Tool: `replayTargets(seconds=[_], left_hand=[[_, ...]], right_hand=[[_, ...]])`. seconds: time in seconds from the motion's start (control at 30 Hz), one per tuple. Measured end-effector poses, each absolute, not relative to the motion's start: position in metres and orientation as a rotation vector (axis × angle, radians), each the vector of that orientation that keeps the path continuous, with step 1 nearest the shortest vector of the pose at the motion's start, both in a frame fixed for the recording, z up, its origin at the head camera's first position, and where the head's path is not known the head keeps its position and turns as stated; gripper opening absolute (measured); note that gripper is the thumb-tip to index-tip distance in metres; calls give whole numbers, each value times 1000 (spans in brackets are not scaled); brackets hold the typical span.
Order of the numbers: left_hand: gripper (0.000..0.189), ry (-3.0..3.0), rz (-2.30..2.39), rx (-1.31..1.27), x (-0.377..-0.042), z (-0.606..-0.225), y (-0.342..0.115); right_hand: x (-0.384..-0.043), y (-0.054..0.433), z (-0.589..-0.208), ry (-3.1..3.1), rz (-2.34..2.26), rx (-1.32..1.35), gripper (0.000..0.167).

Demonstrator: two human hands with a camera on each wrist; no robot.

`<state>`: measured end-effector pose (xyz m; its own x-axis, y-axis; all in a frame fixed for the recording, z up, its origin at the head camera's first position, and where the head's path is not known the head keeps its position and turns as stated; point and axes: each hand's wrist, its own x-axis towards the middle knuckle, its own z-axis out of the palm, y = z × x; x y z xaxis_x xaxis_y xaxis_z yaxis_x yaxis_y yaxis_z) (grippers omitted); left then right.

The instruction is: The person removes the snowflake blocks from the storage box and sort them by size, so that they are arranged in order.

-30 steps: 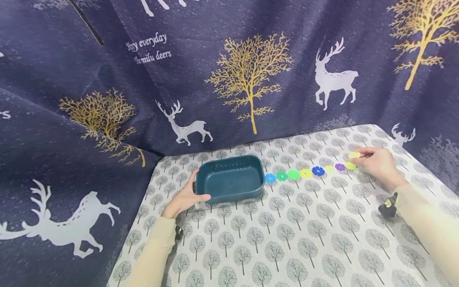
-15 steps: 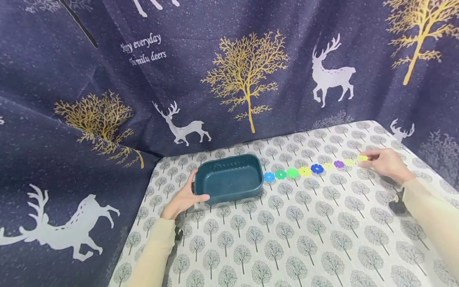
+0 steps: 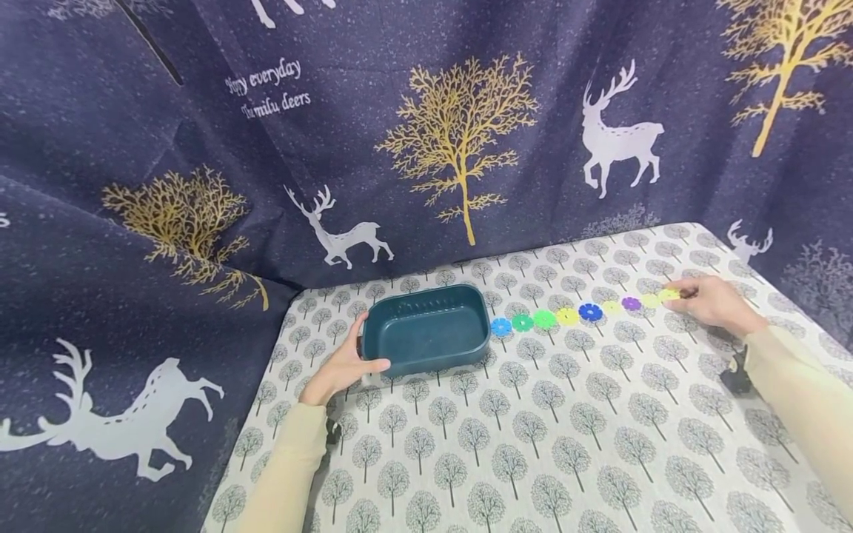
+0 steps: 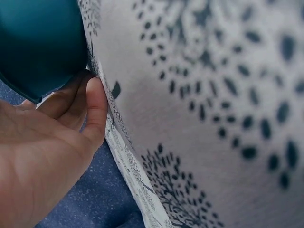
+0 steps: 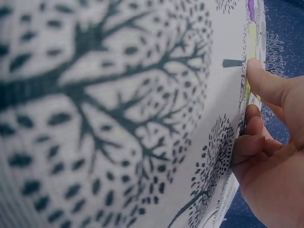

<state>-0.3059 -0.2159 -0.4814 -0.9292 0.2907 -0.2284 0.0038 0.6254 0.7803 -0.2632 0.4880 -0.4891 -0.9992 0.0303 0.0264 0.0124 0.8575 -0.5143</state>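
In the head view, my left hand point(image 3: 344, 369) holds the left end of a dark teal plastic basin point(image 3: 429, 363), thumb on the near corner and fingers along the end wall. Nothing lies inside the basin. From its right wall a line of flower-shaped interlocking discs runs rightward: light blue point(image 3: 501, 327), green point(image 3: 523, 323), bright green point(image 3: 544, 320), yellow point(image 3: 567, 316), dark blue point(image 3: 590, 312), pale yellow point(image 3: 610, 306), purple point(image 3: 631, 303) and yellow-green point(image 3: 650, 300). At the far right end my right hand point(image 3: 716, 302) pinches a yellow disc point(image 3: 669, 295) down at the cloth, beside the yellow-green one.
A white tablecloth point(image 3: 506, 429) with printed trees covers the table. Behind and to the left hangs a dark blue curtain point(image 3: 346, 148) with deer and gold trees. The table's left edge point(image 3: 253, 400) runs under my left forearm.
My right hand has carried the yellow disc from over the row's end to the right and down to the cloth, then slightly left towards its neighbour. My left hand stays on the basin.
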Motion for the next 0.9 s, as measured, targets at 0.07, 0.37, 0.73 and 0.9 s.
replayTargets(seconds=[0.07,0.37,0.73,0.9], left_hand=[[126,2513,1214,235,-306,-482,-215],[125,2521,1188,239,-306,-481,-214],[123,2510,1177,268,-307,-483,-214],[128,2531,1182,300,-305,-483,-214]], right_hand=[[-263,487,-488,-3010,846,-42,54],[-262,487,-493,-2994,856,-41,57],[-253,476,-495,-2795,940,-187,61],[-243,445,-486,-2708,890,-150,52]])
